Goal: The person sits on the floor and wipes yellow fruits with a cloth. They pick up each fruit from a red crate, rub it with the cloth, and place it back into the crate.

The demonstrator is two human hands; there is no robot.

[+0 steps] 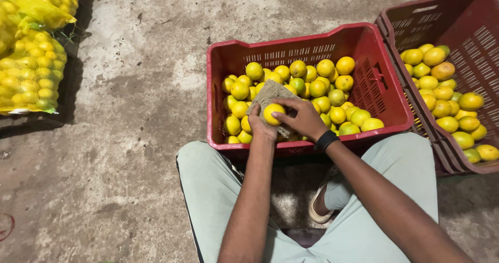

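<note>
A red crate (306, 49) of yellow-green citrus fruit sits at the centre of the frame on the bare concrete floor (135, 112), its near rim against the seated person's knees. Wide open floor lies to the left of it. To the right a second, darker red crate (457, 18) stands just beside the first, the two rims nearly touching, and it is cut off by the right edge of the frame.

Above the near part of the first crate, the left hand (260, 125) is curled around one yellow fruit (273, 114), holding it from below. The right hand (304, 118), a black band on its wrist, has its fingers bent over the fruit and touching its right side. A piece of coarse brown cloth (271, 94) lies behind the fruit, partly hidden by both hands; whether either hand grips it is hard to tell.

Yellow mesh sacks (31, 65) of fruit lie at the upper left, cut off by the frame edge
</note>
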